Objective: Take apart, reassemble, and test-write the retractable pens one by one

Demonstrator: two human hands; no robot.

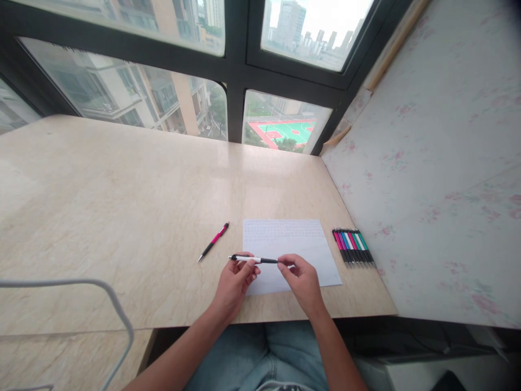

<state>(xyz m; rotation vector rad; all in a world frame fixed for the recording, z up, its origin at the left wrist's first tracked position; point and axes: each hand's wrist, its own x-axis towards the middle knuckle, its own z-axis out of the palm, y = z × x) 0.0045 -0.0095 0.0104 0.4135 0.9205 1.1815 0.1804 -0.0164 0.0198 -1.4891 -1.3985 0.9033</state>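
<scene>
A white pen with a black grip (266, 260) lies level between my two hands, above the sheet of paper (301, 269). My left hand (237, 279) pinches its white barrel near the clip end. At the other end, the fingertips of my right hand (300, 277) close on the tip, which they hide. Faint lines of handwriting run across the top of the paper. Left of the sheet, a pink pen with a black grip (214, 241) rests at a slant on the marble-look surface.
Several pens in pink, blue, white and green (352, 247) lie side by side at the right, near the flowered wall (427, 179). A grey cable (109, 293) loops at the lower left. The marble-look counter (122, 201) reaches back to dark-framed windows (236, 70).
</scene>
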